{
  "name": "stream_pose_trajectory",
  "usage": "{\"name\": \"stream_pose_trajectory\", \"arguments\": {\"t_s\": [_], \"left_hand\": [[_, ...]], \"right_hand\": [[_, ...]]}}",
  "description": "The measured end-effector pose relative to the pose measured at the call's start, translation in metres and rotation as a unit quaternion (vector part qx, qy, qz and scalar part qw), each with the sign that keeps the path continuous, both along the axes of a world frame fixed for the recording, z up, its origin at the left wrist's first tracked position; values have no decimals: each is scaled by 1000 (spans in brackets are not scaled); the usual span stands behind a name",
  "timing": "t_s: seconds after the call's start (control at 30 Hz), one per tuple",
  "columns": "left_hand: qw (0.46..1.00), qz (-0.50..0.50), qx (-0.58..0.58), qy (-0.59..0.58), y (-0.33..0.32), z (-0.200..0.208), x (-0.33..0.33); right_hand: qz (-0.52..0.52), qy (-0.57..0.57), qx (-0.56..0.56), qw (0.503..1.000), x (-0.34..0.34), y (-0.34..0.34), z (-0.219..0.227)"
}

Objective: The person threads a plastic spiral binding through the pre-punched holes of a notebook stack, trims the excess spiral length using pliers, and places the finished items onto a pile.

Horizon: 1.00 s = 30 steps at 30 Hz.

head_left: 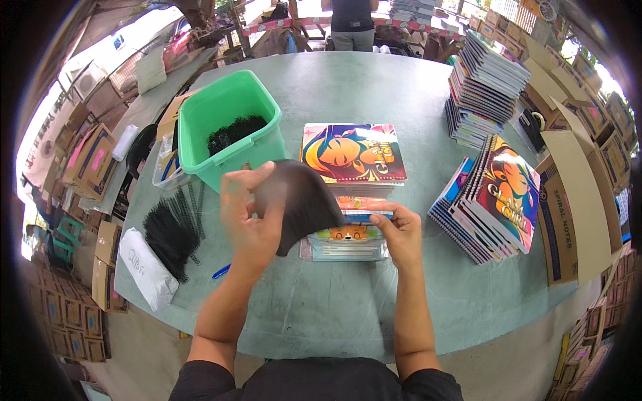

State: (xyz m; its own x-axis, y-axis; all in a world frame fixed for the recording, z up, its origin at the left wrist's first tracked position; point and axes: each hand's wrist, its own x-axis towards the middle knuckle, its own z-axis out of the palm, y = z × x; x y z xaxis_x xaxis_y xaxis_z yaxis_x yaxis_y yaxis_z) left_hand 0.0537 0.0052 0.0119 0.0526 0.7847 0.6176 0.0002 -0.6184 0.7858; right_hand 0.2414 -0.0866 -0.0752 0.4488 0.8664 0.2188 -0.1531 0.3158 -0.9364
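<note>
My left hand (254,214), blurred by motion, has its thumb and fingers closed on a dark, curved, flexible sheet (306,204). My right hand (399,234) pinches a thin blue-edged notebook (361,217) at its right end; whether the dark sheet is joined to it, I cannot tell. Just below lies a pale notebook with an orange animal picture (346,234). Beyond my hands is a pile of spiral notebooks with a colourful cartoon cover (354,152). Left of my left hand, a green bucket (231,160) holds black spiral coils (235,134).
More black coils (172,230) lie beside a white wrapped packet (148,271) and a blue pen (221,271) at left. Notebook stacks (511,194) (488,80) and an open cardboard box (568,207) stand at right. A person (353,27) stands beyond the table's far edge.
</note>
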Motion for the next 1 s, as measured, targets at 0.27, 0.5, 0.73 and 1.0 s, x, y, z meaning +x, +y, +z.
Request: {"name": "stream_pose_trajectory", "arguments": {"t_s": [0.27, 0.5, 0.73, 1.0], "left_hand": [[999, 9, 10, -33, -8, 1, 20], [986, 30, 84, 142, -7, -14, 19], [927, -132, 165, 310, -16, -21, 29], [813, -264, 108, 507, -66, -107, 19]], "right_hand": [[7, -13, 14, 1000, -1, 1, 1], [1, -11, 33, 999, -3, 2, 6], [26, -28, 23, 999, -3, -1, 1], [13, -200, 64, 977, -2, 1, 2]]}}
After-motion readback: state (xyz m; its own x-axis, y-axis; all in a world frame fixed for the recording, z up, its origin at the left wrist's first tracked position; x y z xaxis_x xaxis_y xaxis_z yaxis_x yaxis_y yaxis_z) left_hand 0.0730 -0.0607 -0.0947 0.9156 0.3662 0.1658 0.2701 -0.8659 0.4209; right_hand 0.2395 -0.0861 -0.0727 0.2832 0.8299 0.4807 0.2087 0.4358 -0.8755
